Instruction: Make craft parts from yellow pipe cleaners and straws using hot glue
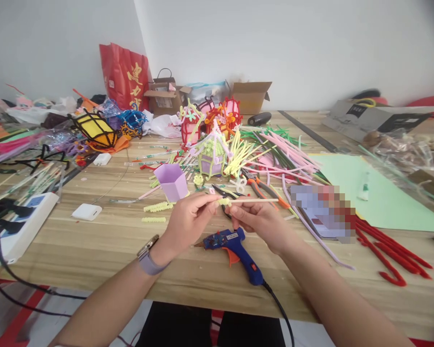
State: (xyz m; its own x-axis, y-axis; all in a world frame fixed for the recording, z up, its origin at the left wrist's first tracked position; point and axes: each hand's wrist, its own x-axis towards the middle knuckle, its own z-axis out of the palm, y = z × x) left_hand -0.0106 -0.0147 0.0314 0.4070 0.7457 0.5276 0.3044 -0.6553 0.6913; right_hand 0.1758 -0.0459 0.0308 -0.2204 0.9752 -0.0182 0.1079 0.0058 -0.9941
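Note:
In front of me, a thin wooden stick (262, 200) lies level with a pale yellow pipe cleaner (224, 201) coiled round it. My left hand (190, 217) pinches the yellow coil between thumb and fingertips. Close beside it, my right hand (260, 221) has its fingers closed on the stick, which pokes out to the right. Below both hands rests a blue glue gun (244, 250) with an orange trigger. A purple paper cup (171, 182) stands just beyond my left hand, near coiled yellow strips (154, 220). Orange-handled pliers (262, 189) lie behind my right hand.
A pipe-cleaner lantern (211, 156) stands behind the hands, among loose pink pipe cleaners (292, 154). Red pipe cleaners (394, 255) and a green sheet (390, 197) lie right. A power strip (25, 224) sits left; the glue gun's cord (280, 306) drops over the front edge.

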